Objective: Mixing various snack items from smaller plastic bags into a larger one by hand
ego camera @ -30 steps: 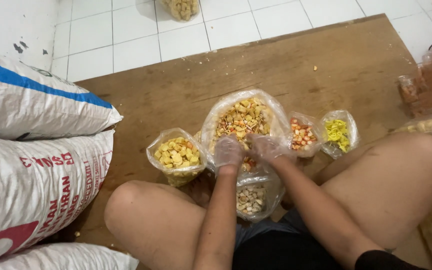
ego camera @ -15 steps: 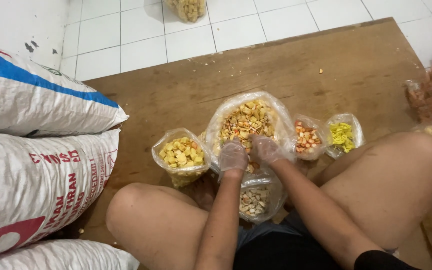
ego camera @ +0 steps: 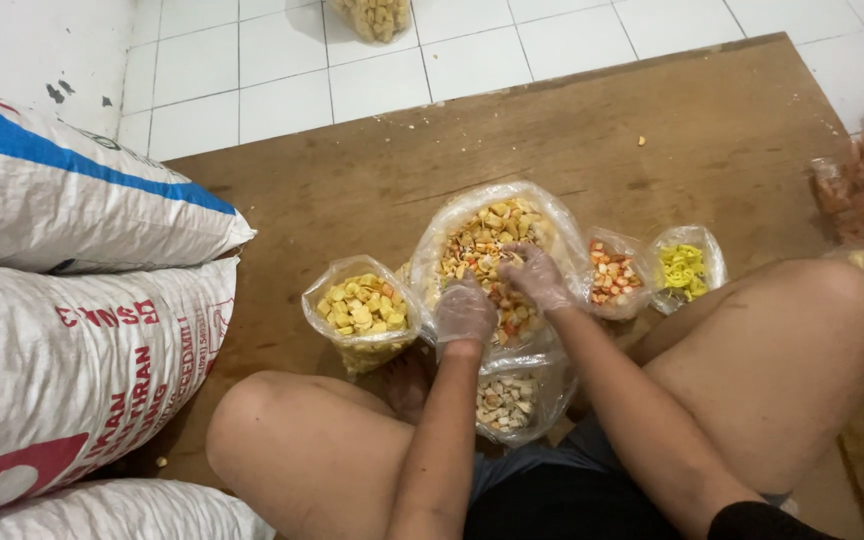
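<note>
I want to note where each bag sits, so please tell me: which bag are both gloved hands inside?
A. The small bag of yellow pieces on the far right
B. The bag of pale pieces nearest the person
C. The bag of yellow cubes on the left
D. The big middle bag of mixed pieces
D: the left hand and right hand both reach into the big middle bag of mixed pieces.

Left hand [ego camera: 465, 312]: in a thin clear glove, palm down, fingers curled loosely
Right hand [ego camera: 535, 277]: gloved the same way, just ahead of the left, fingers bent and spread, tips pointing down
Hands together: close beside each other, nearly touching
Forearms: both bare, reaching forward from the lower edge, converging toward the hands
Legs: bare knees spread wide to either side, seated low
</note>
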